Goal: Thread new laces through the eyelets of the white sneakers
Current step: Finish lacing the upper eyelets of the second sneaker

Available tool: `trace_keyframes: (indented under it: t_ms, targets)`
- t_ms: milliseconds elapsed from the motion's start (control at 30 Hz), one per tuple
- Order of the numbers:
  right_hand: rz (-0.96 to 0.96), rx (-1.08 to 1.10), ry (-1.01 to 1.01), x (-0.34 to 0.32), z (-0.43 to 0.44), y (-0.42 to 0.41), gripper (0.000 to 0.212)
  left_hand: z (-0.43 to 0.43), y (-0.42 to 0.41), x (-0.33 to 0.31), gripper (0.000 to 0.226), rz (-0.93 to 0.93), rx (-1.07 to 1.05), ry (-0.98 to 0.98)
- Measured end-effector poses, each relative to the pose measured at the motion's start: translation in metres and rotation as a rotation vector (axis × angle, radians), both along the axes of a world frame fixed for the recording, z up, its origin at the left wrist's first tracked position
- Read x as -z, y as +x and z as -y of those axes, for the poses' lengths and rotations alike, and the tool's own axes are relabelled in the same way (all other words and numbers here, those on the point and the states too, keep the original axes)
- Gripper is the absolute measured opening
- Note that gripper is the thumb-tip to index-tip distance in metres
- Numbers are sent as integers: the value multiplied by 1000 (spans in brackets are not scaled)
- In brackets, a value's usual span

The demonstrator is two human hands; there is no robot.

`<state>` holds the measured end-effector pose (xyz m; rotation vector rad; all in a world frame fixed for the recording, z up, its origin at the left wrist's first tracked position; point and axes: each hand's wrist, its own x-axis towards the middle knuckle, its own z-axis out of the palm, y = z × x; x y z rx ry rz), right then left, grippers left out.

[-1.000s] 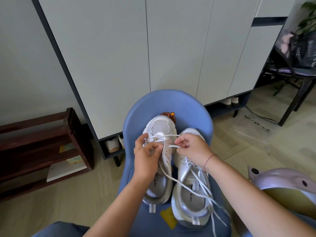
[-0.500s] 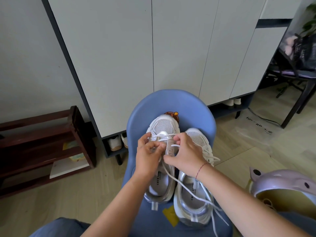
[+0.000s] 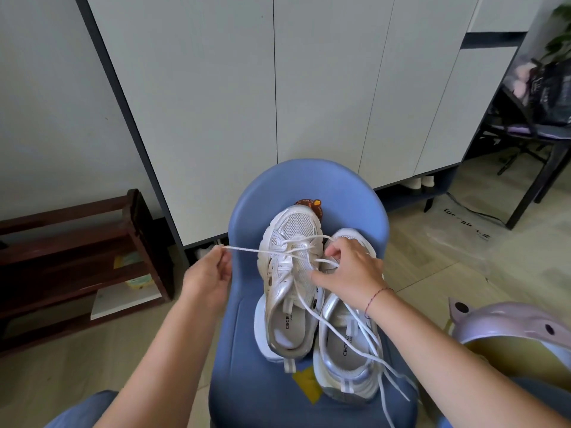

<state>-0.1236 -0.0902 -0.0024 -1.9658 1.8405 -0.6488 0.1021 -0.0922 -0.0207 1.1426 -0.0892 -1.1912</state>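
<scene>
Left hand (image 3: 205,278) pinches white lace (image 3: 247,250) end, taut; right hand (image 3: 352,273) curls fingers (image 3: 333,249) round lace over the sneaker (image 3: 293,223). Lace judged soft, light, slippery: hold near its tip.

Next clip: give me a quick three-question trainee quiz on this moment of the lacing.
1. True or false: the left hand pinches the end of the lace, which runs straight out sideways from a shoe.
2. The sneakers sit on: A) a table, B) the blue chair, C) a lap.
3. Short answer: which sneaker does that pulled lace run through?
Key: 1 true. 2 B. 3 the sneaker nearer the left hand.
</scene>
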Motion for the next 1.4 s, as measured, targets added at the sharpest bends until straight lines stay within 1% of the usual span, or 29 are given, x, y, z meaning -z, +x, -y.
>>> trace_keyframes:
  t_ms: [33,67,100,133,167,200,233,267,300,333,433,500,567,667,733,833,900,967,1000,1033,1100,1133,1200,1267,1300,1367,1400]
  targets:
    - [6,-12,15,0,0,0,41,-2,2,0,7,125,-8,35]
    - [10,-31,32,0,-1,0,38,-5,0,1,4,333,3,67]
    - [14,-52,48,-1,-1,-1,34,-7,-5,2,12,605,-5,88]
    - [15,-69,58,-2,-2,-1,31,-10,-12,2,18,879,-27,51]
    - [15,-80,62,-3,-2,-1,30,-13,-21,-3,21,1125,-37,-63]
    - [12,-88,63,-4,-3,-1,30,-15,-30,-7,19,1337,0,-216]
    - [9,-92,64,-4,-3,-1,31,-15,-39,-9,14,1510,81,-355]
    - [11,-92,65,-4,-4,-1,33,-15,-47,-7,12,1637,165,-445]
    - [17,-88,65,-5,-4,0,35,-14,-53,-5,14,1708,243,-481]
    - [28,-84,65,-5,-4,0,36,-15,-59,-2,18,1731,318,-474]
    - [49,-77,56,-4,-4,0,34,-14,-66,4,30,1672,460,-337]
    - [50,-75,51,-4,-4,-1,34,-13,-66,4,33,1622,506,-280]
    - [58,-75,54,-3,-3,-1,35,-11,-65,1,32,1555,542,-263]
    - [84,-75,64,-3,-3,-1,36,-12,-64,-1,23,1483,565,-263]
    - [92,-80,67,-4,-3,-1,35,-13,-65,-1,14,1475,564,-253]
    - [96,-83,59,-4,-3,-2,35,-12,-67,-2,4,1513,584,-219]
    - [101,-80,44,-3,-3,-2,34,-12,-69,-2,9,1517,598,-211]
    - [94,-66,27,-2,-3,-1,33,-11,-68,-4,17,1462,628,-188]
    - [94,-59,24,-2,-4,-1,34,-12,-67,-6,23,1383,643,-171]
    - [100,-52,21,-1,-4,-1,34,-12,-65,-8,27,1247,654,-154]
    - [115,-42,6,0,-3,-1,35,-15,-60,-13,30,898,662,-131]
    - [115,-39,1,0,-3,0,35,-16,-57,-14,31,752,668,-122]
    - [102,-36,-11,0,-4,0,35,-15,-51,-13,30,566,651,-108]
    - [56,-30,-24,-1,-4,-1,39,-11,-44,-10,31,387,569,-95]
    - [24,-24,-34,-1,-4,-1,42,-7,-40,-7,30,262,504,-87]
    - [-13,-9,-71,-2,-4,-2,51,1,-25,-6,25,31,339,-68]
    - [-15,-4,-84,-2,-5,-2,57,4,-16,-7,23,-33,253,-56]
